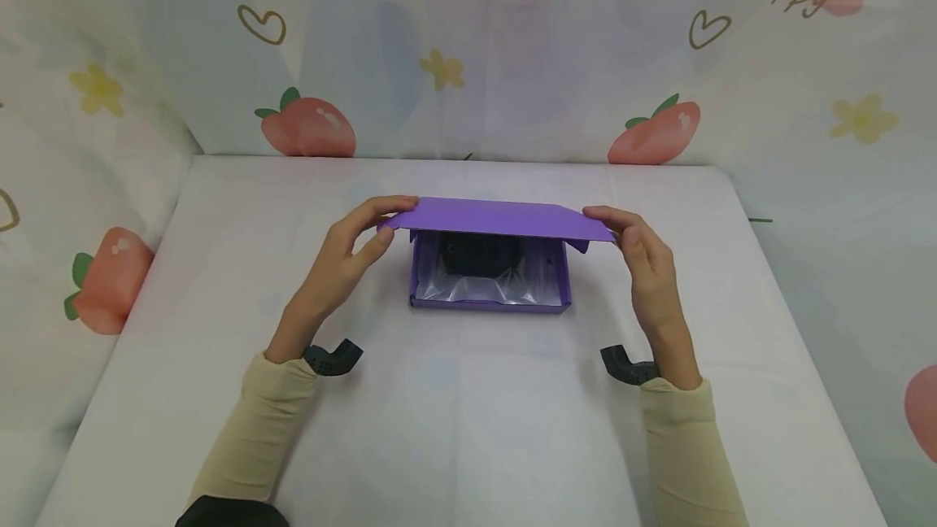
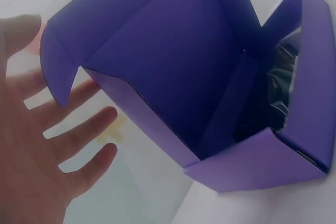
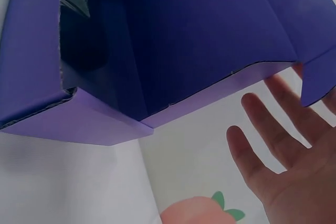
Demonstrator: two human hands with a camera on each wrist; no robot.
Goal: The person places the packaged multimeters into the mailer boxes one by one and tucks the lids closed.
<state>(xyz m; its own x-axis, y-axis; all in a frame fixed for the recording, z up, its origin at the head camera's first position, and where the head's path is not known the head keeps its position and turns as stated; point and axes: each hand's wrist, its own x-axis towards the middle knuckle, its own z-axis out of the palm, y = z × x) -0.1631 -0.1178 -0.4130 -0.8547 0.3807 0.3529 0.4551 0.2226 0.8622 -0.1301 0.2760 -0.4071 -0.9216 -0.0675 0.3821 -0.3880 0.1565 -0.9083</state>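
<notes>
A purple cardboard box (image 1: 489, 307) sits on the table with its hinged lid (image 1: 498, 218) raised partway. Inside lies a dark object (image 1: 476, 259) in a clear plastic bag (image 1: 530, 285); the lid covers its far part. At the lid's left corner, my left hand (image 1: 333, 259) holds the edge, index finger on top and thumb at the front. My right hand (image 1: 651, 275) holds the opposite corner likewise. Both wrist views show the other fingers spread behind the lid, beside its side flap (image 2: 62, 72) on the left and the matching flap (image 3: 317, 80) on the right.
A white cloth covers the table (image 1: 468, 413). Behind it hangs a curtain (image 1: 505, 104) printed with fruit, flowers and lettering. Each wrist carries a black curved mount, the left mount (image 1: 333, 358) and the right mount (image 1: 625, 366). A dark shape (image 1: 233, 513) shows at the bottom left.
</notes>
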